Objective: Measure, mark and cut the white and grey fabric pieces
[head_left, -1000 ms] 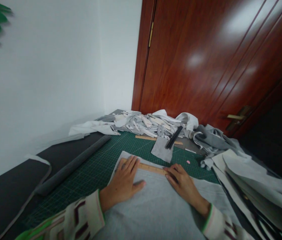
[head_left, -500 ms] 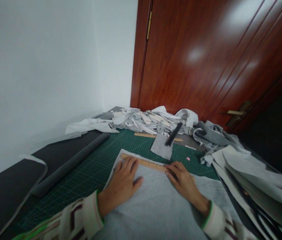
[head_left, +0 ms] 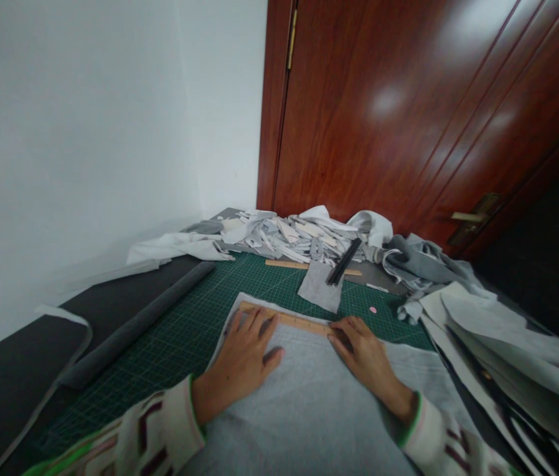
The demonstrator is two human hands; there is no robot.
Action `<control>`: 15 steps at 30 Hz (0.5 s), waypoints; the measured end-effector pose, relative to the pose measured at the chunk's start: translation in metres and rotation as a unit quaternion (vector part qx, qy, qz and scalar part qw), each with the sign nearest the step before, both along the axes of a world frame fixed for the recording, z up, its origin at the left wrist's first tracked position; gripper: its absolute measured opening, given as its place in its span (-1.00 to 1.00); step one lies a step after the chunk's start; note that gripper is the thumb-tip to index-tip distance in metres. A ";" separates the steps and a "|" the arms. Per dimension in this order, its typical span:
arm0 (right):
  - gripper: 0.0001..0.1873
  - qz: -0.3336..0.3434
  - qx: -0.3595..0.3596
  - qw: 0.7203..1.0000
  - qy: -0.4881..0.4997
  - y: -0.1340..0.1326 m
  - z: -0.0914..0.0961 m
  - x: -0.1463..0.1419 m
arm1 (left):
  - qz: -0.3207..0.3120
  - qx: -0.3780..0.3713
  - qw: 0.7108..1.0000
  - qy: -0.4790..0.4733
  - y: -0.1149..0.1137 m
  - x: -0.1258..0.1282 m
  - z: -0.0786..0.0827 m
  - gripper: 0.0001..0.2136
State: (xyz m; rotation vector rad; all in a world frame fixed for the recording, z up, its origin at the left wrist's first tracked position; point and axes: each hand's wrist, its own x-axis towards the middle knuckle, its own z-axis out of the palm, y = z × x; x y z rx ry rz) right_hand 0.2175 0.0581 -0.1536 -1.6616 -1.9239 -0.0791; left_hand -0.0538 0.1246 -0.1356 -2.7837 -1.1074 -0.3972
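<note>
A light grey cloth (head_left: 309, 390) is spread out in front of me, and a wooden ruler (head_left: 303, 322) lies across it close to its far edge. My left hand (head_left: 242, 354) rests flat with its fingers over the left part of the ruler and its thumb spread out on the cloth. At the ruler's right end is my right hand (head_left: 366, 354), its forefinger and thumb on either side of the strip. The fingertips of both hands touch the ruler or the cloth just beside it.
Under the cloth lies a green cutting mat (head_left: 160, 340). Beyond are a small grey cloth piece (head_left: 319, 287), black strips (head_left: 344, 262), another wooden ruler (head_left: 286, 264) and heaped scraps (head_left: 294, 235). A dark roll (head_left: 140, 324) lies left; pale sheets (head_left: 502, 344) and dark-handled scissors (head_left: 522, 423) lie right.
The view has shifted slightly. Both hands stay at nearly the same places on the ruler, and the cloth has not visibly moved.
</note>
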 end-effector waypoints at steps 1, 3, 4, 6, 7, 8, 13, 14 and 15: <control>-0.88 0.003 0.001 1.000 0.000 0.000 0.000 0.000 | 0.000 0.000 1.000 0.002 0.001 0.000 -0.001 -0.46; -0.88 0.007 0.004 1.000 0.001 0.000 0.000 0.001 | 0.001 -0.002 1.000 0.006 0.002 0.000 -0.002 -0.46; -0.88 0.008 0.005 1.000 0.001 0.001 -0.001 0.001 | 0.003 -0.002 1.000 0.006 0.002 -0.001 -0.004 -0.46; -0.88 0.007 0.007 1.000 -0.002 0.000 -0.001 0.001 | 0.006 -0.001 1.000 -0.001 0.003 0.000 -0.007 -0.47; -0.88 0.005 0.007 1.000 -0.005 0.000 -0.001 0.001 | 0.007 0.000 1.000 -0.007 0.003 0.000 -0.008 -0.47; -0.88 0.003 0.005 1.000 -0.008 0.000 -0.001 0.001 | 0.007 0.001 1.000 -0.012 0.003 0.000 -0.009 -0.47; -0.88 -0.008 0.000 1.000 -0.016 0.000 -0.001 -0.001 | 0.009 -0.004 1.000 0.007 0.002 0.002 -0.008 -0.45; -0.88 -0.006 0.001 1.000 -0.016 0.000 -0.002 -0.001 | 0.010 -0.008 1.000 0.012 0.002 0.002 -0.007 -0.45; -0.88 -0.004 0.001 1.000 -0.016 0.000 -0.002 -0.001 | 0.010 -0.013 1.000 0.013 0.002 0.002 -0.006 -0.44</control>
